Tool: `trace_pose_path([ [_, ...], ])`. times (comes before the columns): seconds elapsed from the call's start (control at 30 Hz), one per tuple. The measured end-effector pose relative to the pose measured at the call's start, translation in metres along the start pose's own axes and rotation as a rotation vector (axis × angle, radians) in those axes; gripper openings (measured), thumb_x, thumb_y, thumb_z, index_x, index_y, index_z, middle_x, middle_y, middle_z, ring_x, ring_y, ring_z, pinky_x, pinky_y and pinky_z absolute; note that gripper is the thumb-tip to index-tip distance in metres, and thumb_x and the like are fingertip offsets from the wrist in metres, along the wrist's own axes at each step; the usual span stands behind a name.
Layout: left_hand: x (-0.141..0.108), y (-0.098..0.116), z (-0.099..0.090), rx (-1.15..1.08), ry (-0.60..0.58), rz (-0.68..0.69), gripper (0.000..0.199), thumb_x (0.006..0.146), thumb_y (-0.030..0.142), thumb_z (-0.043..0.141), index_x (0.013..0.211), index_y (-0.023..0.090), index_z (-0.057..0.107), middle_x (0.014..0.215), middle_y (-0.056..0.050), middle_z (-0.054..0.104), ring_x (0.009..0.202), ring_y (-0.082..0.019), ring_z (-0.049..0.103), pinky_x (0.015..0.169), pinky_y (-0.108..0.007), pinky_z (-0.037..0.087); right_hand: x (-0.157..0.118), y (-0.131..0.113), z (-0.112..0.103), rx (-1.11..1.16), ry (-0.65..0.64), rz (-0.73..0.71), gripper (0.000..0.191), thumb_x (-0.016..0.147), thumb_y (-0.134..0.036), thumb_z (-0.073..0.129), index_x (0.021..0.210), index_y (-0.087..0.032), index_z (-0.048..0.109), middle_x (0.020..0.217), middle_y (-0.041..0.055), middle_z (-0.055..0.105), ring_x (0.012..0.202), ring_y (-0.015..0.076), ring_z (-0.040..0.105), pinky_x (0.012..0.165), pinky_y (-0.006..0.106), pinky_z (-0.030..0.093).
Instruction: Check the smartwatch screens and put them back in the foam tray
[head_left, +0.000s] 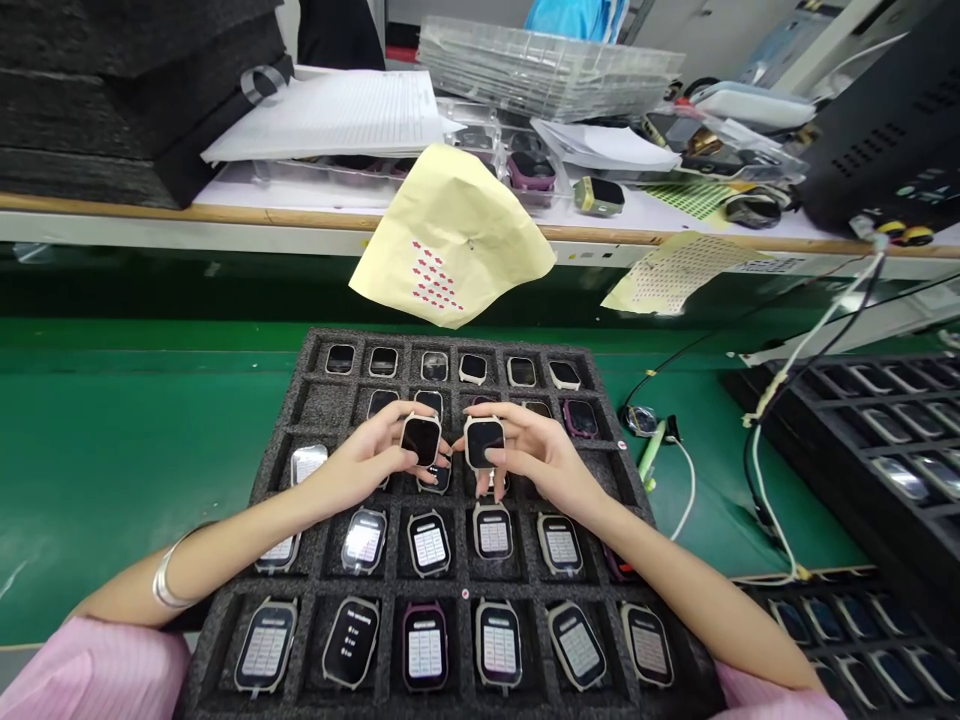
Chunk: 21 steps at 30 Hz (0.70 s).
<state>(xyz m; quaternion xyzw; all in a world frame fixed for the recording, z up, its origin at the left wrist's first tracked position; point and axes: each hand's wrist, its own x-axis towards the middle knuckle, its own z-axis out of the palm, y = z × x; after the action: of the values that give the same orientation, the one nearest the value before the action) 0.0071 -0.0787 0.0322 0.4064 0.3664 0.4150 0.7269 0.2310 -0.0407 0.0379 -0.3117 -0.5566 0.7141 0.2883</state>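
Over the middle of a black foam tray (319, 405), my left hand (386, 445) holds a light-framed watch (421, 440), its thumb near the dark screen's lower edge. My right hand (529, 445) grips a second light-framed watch (484, 442) just beside it, thumb on the dark screen. The two watches are apart. Beneath and around the hands, the tray's compartments hold several watches. Those in the front rows, such as the purple-framed watch (424, 646), show lit screens; the back row (473, 368) looks dark. My hands hide part of the middle rows.
Behind the tray, a shelf edge (300, 222) carries papers (337, 115), clear plastic trays (547, 70) and a yellow-green watch (598, 195). Yellow sticker sheets (450, 235) hang from it. Cables (761, 440) and another watch tray (832, 400) are at right. Black foam blocks (90, 100) stand back left.
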Motion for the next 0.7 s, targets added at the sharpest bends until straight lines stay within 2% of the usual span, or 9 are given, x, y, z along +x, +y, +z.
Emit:
trace_pose_path([
  [0.2, -0.0002, -0.0003, 0.0003, 0.049, -0.026, -0.001, 0.037, 0.078, 0.015, 0.058, 0.113, 0.018, 0.048, 0.092, -0.006, 0.066, 0.087, -0.019, 0.064, 0.078, -0.039, 0.055, -0.0008, -0.0027, 0.0014, -0.028, 0.040, -0.001, 0.038, 0.086, -0.024, 0.064, 0.121, -0.018, 0.053, 0.091, 0.0070, 0.069, 0.059, 0.0157, 0.068, 0.047, 0.025, 0.056],
  [0.3, 0.0005, -0.0023, -0.0011, 0.120, -0.015, 0.026, 0.038, 0.078, 0.015, 0.061, 0.112, 0.019, 0.045, 0.091, -0.004, 0.063, 0.078, -0.016, 0.063, 0.065, -0.029, 0.053, -0.0004, -0.0046, 0.0020, 0.026, -0.003, -0.006, 0.040, 0.087, -0.024, 0.062, 0.126, -0.018, 0.051, 0.097, 0.0093, 0.068, 0.067, 0.0176, 0.069, 0.049, 0.025, 0.057],
  [0.43, -0.0003, -0.0039, -0.0033, 0.231, 0.005, 0.061, 0.034, 0.078, 0.019, 0.064, 0.105, 0.021, 0.044, 0.078, 0.004, 0.054, 0.063, -0.011, 0.058, 0.049, -0.019, 0.041, -0.0002, -0.0049, 0.0006, 0.074, -0.058, -0.012, 0.039, 0.088, -0.023, 0.062, 0.126, -0.020, 0.054, 0.103, 0.0102, 0.067, 0.071, 0.0174, 0.070, 0.051, 0.026, 0.058],
  [0.5, -0.0021, -0.0036, -0.0039, 0.293, 0.022, 0.073, 0.028, 0.079, 0.018, 0.063, 0.100, 0.021, 0.044, 0.075, 0.006, 0.049, 0.056, -0.007, 0.052, 0.048, -0.019, 0.038, -0.0007, -0.0035, -0.0013, 0.066, -0.080, -0.010, 0.036, 0.086, -0.022, 0.064, 0.122, -0.019, 0.057, 0.096, 0.0084, 0.069, 0.066, 0.0165, 0.070, 0.051, 0.026, 0.057],
  [0.63, -0.0059, -0.0027, -0.0045, 0.419, -0.012, 0.061, 0.020, 0.081, 0.012, 0.056, 0.095, 0.021, 0.044, 0.073, 0.007, 0.044, 0.053, -0.005, 0.046, 0.050, -0.019, 0.038, -0.0029, -0.0009, -0.0042, 0.040, -0.134, 0.046, 0.032, 0.087, -0.020, 0.064, 0.118, -0.017, 0.060, 0.070, 0.0029, 0.071, 0.059, 0.0134, 0.068, 0.055, 0.022, 0.056],
  [0.7, -0.0065, -0.0023, -0.0045, 0.438, -0.024, 0.058, 0.021, 0.082, 0.012, 0.055, 0.097, 0.021, 0.043, 0.072, 0.007, 0.045, 0.052, -0.005, 0.045, 0.050, -0.019, 0.037, -0.0034, -0.0006, -0.0039, 0.043, -0.141, 0.051, 0.033, 0.087, -0.020, 0.064, 0.120, -0.017, 0.060, 0.068, 0.0022, 0.070, 0.059, 0.0134, 0.069, 0.057, 0.022, 0.056],
])
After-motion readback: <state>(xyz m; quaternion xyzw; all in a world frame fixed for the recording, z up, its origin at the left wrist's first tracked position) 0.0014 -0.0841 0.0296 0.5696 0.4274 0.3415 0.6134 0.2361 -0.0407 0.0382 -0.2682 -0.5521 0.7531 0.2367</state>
